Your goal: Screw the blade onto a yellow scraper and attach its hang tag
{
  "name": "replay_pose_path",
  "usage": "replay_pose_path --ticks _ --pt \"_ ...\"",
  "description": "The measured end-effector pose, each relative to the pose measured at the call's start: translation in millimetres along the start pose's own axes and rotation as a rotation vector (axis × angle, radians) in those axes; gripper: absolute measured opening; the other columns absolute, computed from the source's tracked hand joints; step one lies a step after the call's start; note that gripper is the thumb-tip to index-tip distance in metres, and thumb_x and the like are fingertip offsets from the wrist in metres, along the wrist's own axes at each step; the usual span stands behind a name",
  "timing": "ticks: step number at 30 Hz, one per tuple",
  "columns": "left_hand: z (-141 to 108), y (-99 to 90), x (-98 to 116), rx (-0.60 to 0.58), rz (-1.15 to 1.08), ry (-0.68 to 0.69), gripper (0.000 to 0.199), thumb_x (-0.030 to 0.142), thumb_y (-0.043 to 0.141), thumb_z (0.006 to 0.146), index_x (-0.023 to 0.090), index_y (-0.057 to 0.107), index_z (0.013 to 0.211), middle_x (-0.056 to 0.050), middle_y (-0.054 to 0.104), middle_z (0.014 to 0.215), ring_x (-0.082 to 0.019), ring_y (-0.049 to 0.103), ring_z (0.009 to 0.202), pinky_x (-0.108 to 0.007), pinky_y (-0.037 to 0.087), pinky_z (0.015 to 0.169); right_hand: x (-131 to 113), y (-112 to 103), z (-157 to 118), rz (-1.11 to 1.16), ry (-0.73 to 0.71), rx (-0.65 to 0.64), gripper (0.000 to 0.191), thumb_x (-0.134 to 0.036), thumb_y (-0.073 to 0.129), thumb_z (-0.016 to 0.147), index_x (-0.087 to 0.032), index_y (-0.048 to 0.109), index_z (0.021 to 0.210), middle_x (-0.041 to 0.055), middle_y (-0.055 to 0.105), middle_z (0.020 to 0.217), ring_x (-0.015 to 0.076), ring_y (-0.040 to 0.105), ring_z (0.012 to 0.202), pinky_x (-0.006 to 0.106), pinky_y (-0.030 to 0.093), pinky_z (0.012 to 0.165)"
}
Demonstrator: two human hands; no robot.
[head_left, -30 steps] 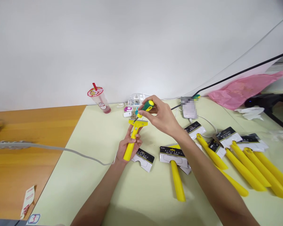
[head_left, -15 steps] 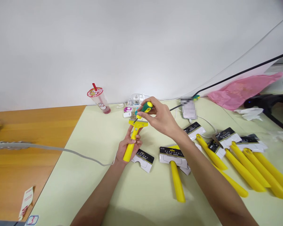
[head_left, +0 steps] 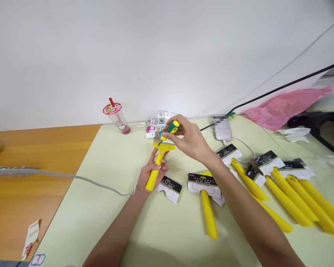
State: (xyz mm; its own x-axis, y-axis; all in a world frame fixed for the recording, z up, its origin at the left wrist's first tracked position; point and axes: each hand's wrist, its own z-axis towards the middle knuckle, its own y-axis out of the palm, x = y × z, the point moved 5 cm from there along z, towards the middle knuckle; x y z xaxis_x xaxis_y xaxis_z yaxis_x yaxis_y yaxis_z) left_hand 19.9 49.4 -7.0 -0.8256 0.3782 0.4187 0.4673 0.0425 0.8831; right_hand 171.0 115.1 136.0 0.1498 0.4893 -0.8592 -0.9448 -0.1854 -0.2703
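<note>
A yellow scraper (head_left: 155,174) is in my left hand (head_left: 144,178), its wide head pointing away from me and screws showing on it. My fingers wrap round its handle. My right hand (head_left: 190,139) is closed on a green and yellow screwdriver (head_left: 172,127). The screwdriver slants down, its tip at the left side of the scraper head. Under and beside my left hand lies a black and white packaging card (head_left: 171,190). A packaged yellow scraper (head_left: 209,215) rests to the right, between my forearms.
Several yellow scrapers with cards (head_left: 289,200) lie at the right. A drink cup (head_left: 119,118) with a red straw stands by the wall. Behind my hands are a power strip (head_left: 159,118) and small devices. A grey cable (head_left: 97,182) runs to my left wrist. A pink bag (head_left: 289,105) lies far right.
The scraper head has shifted very slightly to the right under the screwdriver tip. Both hands keep their grip and otherwise stay almost in place.
</note>
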Motion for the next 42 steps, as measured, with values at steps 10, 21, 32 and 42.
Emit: replay_pose_path --ticks 10,21,32,42 --pt "0 -1.7 -1 -0.005 0.026 -0.008 0.081 -0.007 0.069 0.068 0.033 0.062 0.139 -0.009 0.058 0.152 -0.009 0.062 0.088 -0.024 0.049 0.079 0 1 -1 -0.028 0.013 0.002 0.028 -0.045 0.075 0.095 -0.026 0.063 0.111 0.0029 0.078 0.103 0.0215 0.077 0.092 0.041 0.066 0.09" --pt "0 -1.3 -1 0.002 0.051 -0.003 0.081 -0.006 0.068 0.068 0.034 0.061 0.138 -0.008 0.059 0.151 -0.01 0.062 0.089 -0.025 0.05 0.079 -2 -2 -1 -0.037 0.023 0.013 0.03 -0.047 0.076 0.094 -0.025 0.063 0.11 0.0031 0.077 0.104 0.0218 0.078 0.093 0.04 0.065 0.089" --pt "3 -5.2 3 0.061 0.038 0.057 0.074 -0.003 0.068 0.079 0.031 0.058 0.143 -0.011 0.063 0.147 -0.014 0.071 0.106 -0.027 0.053 0.086 -14 -10 -2 -0.052 0.021 0.03 0.03 -0.043 0.077 0.092 -0.025 0.062 0.112 0.003 0.077 0.102 0.0222 0.077 0.091 0.039 0.065 0.084" --pt "6 -10.5 3 0.125 0.008 0.086 0.052 0.007 0.068 0.094 0.029 0.06 0.14 -0.011 0.067 0.138 -0.016 0.072 0.111 -0.032 0.055 0.095 -25 -11 -7 -0.061 0.045 -0.017 0.03 -0.042 0.079 0.089 -0.026 0.065 0.111 0.0007 0.075 0.095 0.0201 0.076 0.078 0.035 0.064 0.073"
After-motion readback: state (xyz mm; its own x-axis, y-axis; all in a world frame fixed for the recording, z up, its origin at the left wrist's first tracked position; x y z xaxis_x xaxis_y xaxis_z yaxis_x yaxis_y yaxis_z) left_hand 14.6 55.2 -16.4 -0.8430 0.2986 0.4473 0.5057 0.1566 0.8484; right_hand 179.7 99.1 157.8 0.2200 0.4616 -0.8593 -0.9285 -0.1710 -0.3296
